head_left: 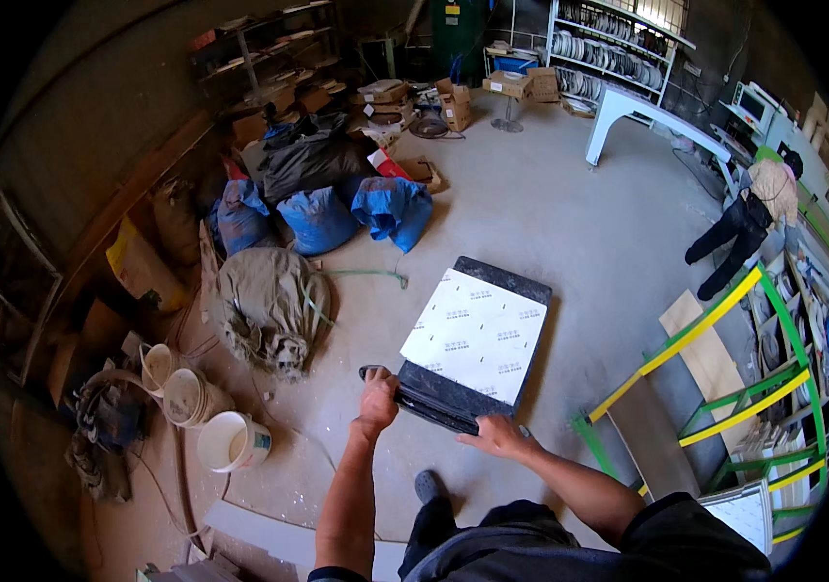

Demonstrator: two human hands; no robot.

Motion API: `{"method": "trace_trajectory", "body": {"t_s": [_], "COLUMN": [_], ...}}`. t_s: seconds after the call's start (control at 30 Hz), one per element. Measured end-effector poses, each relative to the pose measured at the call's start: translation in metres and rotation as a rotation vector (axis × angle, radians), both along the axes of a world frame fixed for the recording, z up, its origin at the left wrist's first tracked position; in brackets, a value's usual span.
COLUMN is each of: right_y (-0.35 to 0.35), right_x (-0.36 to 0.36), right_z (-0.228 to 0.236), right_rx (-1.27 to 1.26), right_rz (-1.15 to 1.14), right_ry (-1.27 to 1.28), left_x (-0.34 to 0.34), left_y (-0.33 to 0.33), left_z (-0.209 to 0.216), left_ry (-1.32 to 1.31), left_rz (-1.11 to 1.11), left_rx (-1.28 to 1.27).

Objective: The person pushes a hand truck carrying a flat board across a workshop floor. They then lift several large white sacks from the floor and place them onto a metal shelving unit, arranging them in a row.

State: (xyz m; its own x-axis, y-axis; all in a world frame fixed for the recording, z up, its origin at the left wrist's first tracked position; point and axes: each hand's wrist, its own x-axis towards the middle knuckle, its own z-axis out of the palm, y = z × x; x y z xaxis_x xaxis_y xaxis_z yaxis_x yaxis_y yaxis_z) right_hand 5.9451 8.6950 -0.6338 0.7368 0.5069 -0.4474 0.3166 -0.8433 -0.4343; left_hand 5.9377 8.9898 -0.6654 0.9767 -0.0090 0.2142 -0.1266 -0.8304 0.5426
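Straight ahead of both hands, dark slab (478, 339) runs long axis away; left hand (377, 400) & right hand (497, 436) closed on its near edge.

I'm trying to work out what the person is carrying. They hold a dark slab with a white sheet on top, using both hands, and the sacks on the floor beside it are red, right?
Not quite. The sacks are blue, not red, as the head view shows. The rest holds: the left hand and right hand both grip the near edge of the dark slab, which has a white sheet on top.
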Motion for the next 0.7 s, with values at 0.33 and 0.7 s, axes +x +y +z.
{"method": "trace_trajectory", "body": {"t_s": [0.33, 0.7], "right_y": [0.102, 0.202], "right_x": [0.133, 0.305], "right_z": [-0.040, -0.087], "right_rx": [0.034, 0.075], "right_rz": [-0.148, -0.298], "right_ry": [-0.088, -0.169], "left_x": [0.187, 0.418], "left_y": [0.101, 0.180], "left_z": [-0.036, -0.078], "left_ry": [-0.050, -0.117], "left_rz": [-0.138, -0.343], "left_rx": [-0.109, -0.164]}}
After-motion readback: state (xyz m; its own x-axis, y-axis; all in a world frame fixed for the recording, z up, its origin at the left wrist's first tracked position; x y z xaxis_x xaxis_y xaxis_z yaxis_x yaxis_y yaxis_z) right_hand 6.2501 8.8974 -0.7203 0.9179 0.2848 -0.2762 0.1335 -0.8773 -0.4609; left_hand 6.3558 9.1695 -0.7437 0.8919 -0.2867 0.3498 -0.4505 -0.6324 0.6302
